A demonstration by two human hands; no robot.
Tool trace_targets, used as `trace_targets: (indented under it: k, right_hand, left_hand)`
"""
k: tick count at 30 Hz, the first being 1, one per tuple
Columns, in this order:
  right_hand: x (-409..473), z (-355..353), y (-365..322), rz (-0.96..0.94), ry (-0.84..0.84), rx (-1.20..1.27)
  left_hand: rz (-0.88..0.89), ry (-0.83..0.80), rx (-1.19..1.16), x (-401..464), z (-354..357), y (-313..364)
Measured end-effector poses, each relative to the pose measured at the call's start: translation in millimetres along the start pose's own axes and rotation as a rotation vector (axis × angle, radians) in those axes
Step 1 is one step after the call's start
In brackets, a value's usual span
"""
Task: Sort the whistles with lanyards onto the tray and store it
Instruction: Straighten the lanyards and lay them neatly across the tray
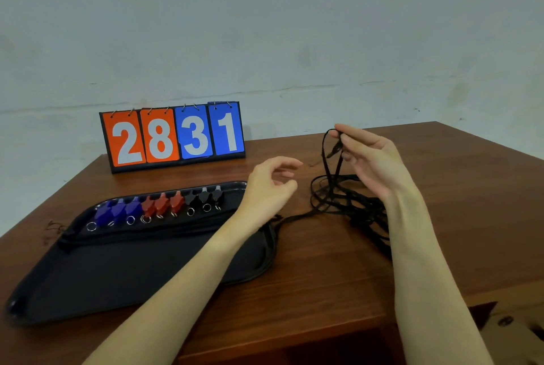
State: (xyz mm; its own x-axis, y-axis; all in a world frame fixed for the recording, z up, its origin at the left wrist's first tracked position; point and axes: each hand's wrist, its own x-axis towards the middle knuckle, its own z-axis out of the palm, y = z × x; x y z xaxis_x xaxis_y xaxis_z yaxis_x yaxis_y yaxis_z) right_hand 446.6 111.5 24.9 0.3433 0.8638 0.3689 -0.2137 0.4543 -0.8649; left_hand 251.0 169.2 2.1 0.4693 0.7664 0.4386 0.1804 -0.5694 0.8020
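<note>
Pinching a black lanyard (332,155) by its upper end, the right hand (371,158) lifts it above the tangled lanyard pile (344,202) on the wooden table (323,276).

Beside it, the left hand (272,182) hovers with fingers loosely curled, holding nothing, over the right end of the black tray (132,270), where blue whistles (117,210), red whistles (162,204) and black whistles (204,197) sit in a row along its far edge; a flip scoreboard (173,136) stands behind.

Two bare forearms — no sleeves, left hand (272,185) and right hand (372,161) ungloved.
</note>
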Motion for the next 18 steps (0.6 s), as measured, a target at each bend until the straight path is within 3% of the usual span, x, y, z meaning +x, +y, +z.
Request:
trace_targets:
  k: [3, 11, 16, 18]
  right_hand:
    - [-1, 4, 2, 0.013, 0.009, -0.030]
    - [1, 11, 8, 0.033, -0.038, -0.147]
    - [-1, 12, 11, 0.101, -0.139, -0.210]
    - [-1, 12, 13, 0.143, -0.101, -0.323]
  left_hand:
    - [0.007, 0.065, -0.095, 0, -1, 1]
    - [0.054, -0.063, -0.155, -4, 4, 7]
    - [0.074, 0.053, -0.080, -3, 2, 1]
    - [0.056, 0.111, -0.076, 0, -2, -2]
